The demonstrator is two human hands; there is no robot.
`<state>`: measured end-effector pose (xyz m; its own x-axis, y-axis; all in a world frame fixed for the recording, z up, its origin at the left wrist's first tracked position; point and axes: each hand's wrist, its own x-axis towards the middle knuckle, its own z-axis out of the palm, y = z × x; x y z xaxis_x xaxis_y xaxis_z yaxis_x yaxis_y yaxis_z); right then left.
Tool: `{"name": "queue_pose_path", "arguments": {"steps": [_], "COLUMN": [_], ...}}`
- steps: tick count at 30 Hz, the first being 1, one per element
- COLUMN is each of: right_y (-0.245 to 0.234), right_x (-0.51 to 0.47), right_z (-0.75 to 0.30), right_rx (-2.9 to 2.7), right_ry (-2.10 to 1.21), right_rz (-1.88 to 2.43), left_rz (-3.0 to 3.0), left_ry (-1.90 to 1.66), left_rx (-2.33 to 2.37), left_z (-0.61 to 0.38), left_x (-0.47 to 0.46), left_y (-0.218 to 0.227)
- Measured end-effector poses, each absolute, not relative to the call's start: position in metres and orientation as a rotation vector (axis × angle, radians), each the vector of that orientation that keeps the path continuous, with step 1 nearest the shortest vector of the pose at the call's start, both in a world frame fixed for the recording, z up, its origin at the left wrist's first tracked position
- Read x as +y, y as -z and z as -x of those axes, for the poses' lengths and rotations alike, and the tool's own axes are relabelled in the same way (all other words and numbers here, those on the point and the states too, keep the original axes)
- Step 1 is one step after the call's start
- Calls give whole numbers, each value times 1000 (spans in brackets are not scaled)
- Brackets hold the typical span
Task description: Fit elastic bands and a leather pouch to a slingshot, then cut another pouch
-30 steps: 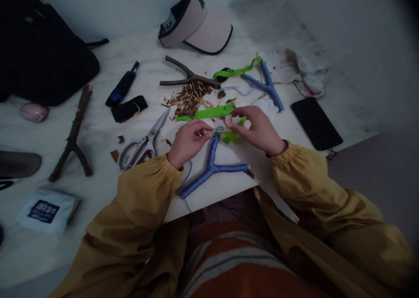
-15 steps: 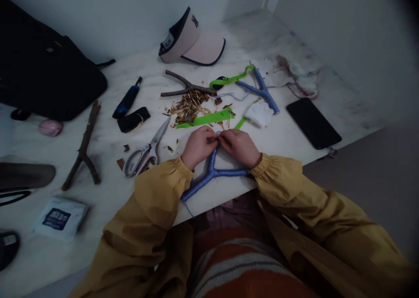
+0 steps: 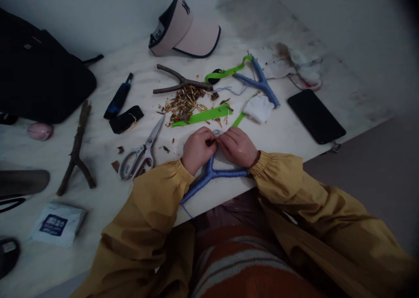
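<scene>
A Y-shaped stick wrapped in blue cord (image 3: 212,174) lies at the table's near edge. My left hand (image 3: 197,149) and my right hand (image 3: 238,146) meet over the tip of one of its prongs, fingers curled and pinched together there. A loop of blue cord (image 3: 215,132) shows between my fingertips. A green strap (image 3: 238,119) runs out from under my right hand towards a white pad (image 3: 259,109). What exactly each hand pinches is hidden by the fingers.
Scissors (image 3: 140,151) lie left of my hands. Another green strip (image 3: 201,116) and bark shavings (image 3: 183,101) lie just beyond. Farther off are a bare forked stick (image 3: 178,81), a second blue-wrapped fork (image 3: 260,83), a phone (image 3: 316,116), a cap (image 3: 183,28), a black bag (image 3: 39,77).
My hands, apart a second ago, have come together over the prong tip of the blue-wrapped stick. The green strap end has been drawn under my right hand.
</scene>
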<state>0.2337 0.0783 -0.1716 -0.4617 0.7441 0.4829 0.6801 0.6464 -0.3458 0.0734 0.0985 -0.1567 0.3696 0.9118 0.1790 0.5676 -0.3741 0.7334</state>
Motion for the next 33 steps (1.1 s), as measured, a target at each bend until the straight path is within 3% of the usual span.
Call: {"name": "queue_pose_path", "arguments": {"steps": [5, 12, 16, 23, 33], "right_y": [171, 154, 145, 115, 73], "right_x": [77, 81, 84, 86, 78], "right_z": [-232, -248, -248, -222, -200], "right_rx": [-2220, -1764, -1803, -1604, -1307], "right_ry": [-273, -1001, -1015, -1442, -1545], "right_rz": [1157, 1284, 1265, 846, 753], "left_rz": [-2055, -1854, -1710, -1537, -1293], "left_ry": [-861, -1108, -1178, -1213, -1257], "left_rx": [1269, 1223, 1176, 1059, 1029], "left_z": [-75, -55, -42, -33, -32], "left_x": [91, 89, 82, 59, 44], "left_y": [162, 151, 139, 117, 92]}}
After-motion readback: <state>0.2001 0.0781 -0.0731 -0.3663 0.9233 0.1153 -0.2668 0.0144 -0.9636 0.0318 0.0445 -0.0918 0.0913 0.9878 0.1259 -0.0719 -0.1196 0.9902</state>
